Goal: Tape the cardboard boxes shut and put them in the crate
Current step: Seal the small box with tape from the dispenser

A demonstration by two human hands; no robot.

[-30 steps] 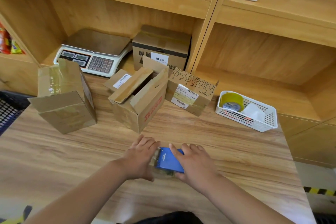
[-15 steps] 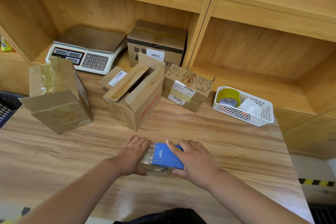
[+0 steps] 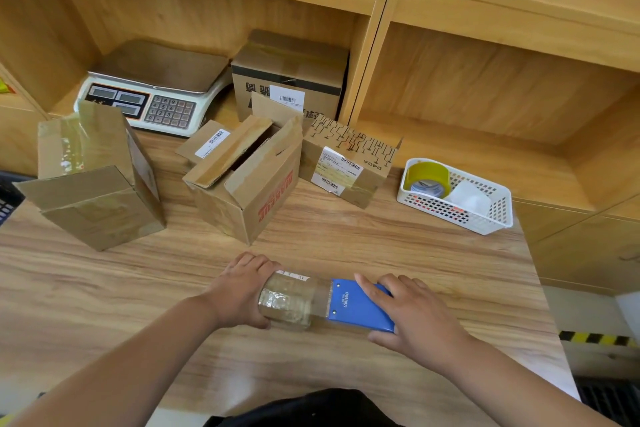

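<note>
Apart now are the hands: the left hand (image 3: 239, 291) grips the roll (image 3: 287, 302), the right hand (image 3: 415, 315) clasps the blue cutter (image 3: 356, 307), fingers (image 3: 369, 286) curled over it. A clear strip (image 3: 320, 302) is drawn out between them, low over the surface (image 3: 346, 250). Beyond the fingers stands the open box (image 3: 249, 180), flaps up and untaped. The strip seems meant for it.

Carrier: light wood-grain table (image 3: 381, 246). Left: tall brown cardboard box (image 3: 100, 191), taped, upright. Centre: brown cardboard box with red print (image 3: 249, 184), flaps open. Just beside it, right: smaller printed cardboard box (image 3: 349, 163), labelled. Far right: white perforated plastic basket (image 3: 460, 222). Near front edge: clear tape roll (image 3: 287, 302) with blue cutter plate (image 3: 356, 305).
</note>
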